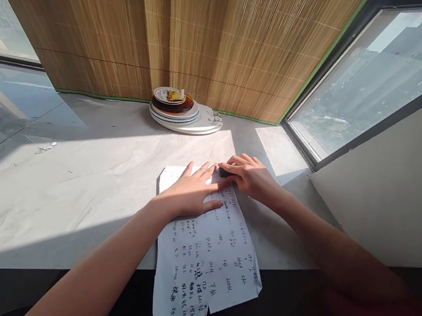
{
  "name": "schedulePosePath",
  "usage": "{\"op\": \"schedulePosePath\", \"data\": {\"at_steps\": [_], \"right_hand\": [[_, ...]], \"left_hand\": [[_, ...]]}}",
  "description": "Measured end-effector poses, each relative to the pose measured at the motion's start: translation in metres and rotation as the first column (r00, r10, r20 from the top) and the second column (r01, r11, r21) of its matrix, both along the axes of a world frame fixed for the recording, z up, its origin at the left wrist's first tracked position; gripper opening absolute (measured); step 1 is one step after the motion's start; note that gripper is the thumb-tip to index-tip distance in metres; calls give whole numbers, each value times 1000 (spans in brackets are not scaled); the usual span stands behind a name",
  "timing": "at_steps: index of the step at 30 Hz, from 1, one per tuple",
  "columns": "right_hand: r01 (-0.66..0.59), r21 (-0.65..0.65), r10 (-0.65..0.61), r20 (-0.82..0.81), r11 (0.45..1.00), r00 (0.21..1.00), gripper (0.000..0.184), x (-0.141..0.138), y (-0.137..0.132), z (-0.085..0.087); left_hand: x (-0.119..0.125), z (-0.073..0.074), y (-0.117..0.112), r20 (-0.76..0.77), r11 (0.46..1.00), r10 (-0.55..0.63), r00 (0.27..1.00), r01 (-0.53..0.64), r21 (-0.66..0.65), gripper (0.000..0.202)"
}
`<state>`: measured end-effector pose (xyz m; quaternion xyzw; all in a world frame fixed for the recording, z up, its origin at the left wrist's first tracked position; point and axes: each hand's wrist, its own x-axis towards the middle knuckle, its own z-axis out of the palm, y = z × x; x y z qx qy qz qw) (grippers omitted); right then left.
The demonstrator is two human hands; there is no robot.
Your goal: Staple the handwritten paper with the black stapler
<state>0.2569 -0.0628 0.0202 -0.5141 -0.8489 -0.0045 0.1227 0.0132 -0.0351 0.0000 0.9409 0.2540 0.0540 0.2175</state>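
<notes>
A long white sheet of paper, covered in handwritten characters, lies on the pale counter, and its lower end hangs over the front edge. My left hand rests flat across its upper part, fingers spread. At the sheet's upper right edge my right hand is closed around a small black object. Most of that object is hidden by the fingers, so its kind cannot be made out. It touches or nearly touches the paper, close to the left fingertips.
Stacked plates stand at the back of the marble-look counter, with a small yellow wrapper on top. Behind them hangs a bamboo blind. A window and a white wall bound the right side.
</notes>
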Motion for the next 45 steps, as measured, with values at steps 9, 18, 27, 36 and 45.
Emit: {"op": "schedulePosePath", "data": {"at_steps": [9, 18, 27, 36, 45], "right_hand": [[50, -10, -51, -191, 999, 980, 35, 24, 5, -2], [340, 141, -282, -320, 930, 904, 14, 37, 4, -1], [308, 47, -274, -343, 950, 898, 15, 26, -5, 0], [328, 28, -294, -373, 944, 880, 17, 24, -9, 3], [345, 5, -313, -408, 939, 858, 21, 23, -12, 7]], "left_hand": [[-3, 9, -2, -54, 1000, -6, 999, 6, 14, 65], [-5, 8, -3, 13, 998, 48, 999, -47, -37, 71], [-7, -9, 2, 173, 994, 90, 981, -77, -81, 80], [-5, -5, 3, 249, 981, 131, 960, -89, -172, 62], [-6, -7, 3, 267, 973, 149, 952, -94, -209, 62]]}}
